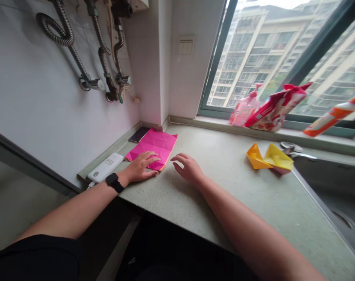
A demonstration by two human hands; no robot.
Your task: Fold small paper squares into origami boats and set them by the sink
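Left forearm (74,210) and right forearm (247,230) come in bare from the bottom of frame. Creased pink paper sheet (154,144) lies flat on the surface (224,195), in the back corner, with an orange edge showing on its right side. Left hand (139,168) is open, palm down, fingers laid across the sheet's near edge, no grip. Right hand (187,168) is open, fingers loosely curved, just beside the sheet and not on it. Black smartwatch (115,182) on left wrist. Dark phone (139,134) sits just behind the sheet, white power bank (105,167) along the wall to its left. Further right: two yellow paper boats (269,158) near the steel sink (335,195). On the window ledge: pink pump bottle (244,109), red-and-white bag (275,109). Braided hoses (63,35) run down the wall.
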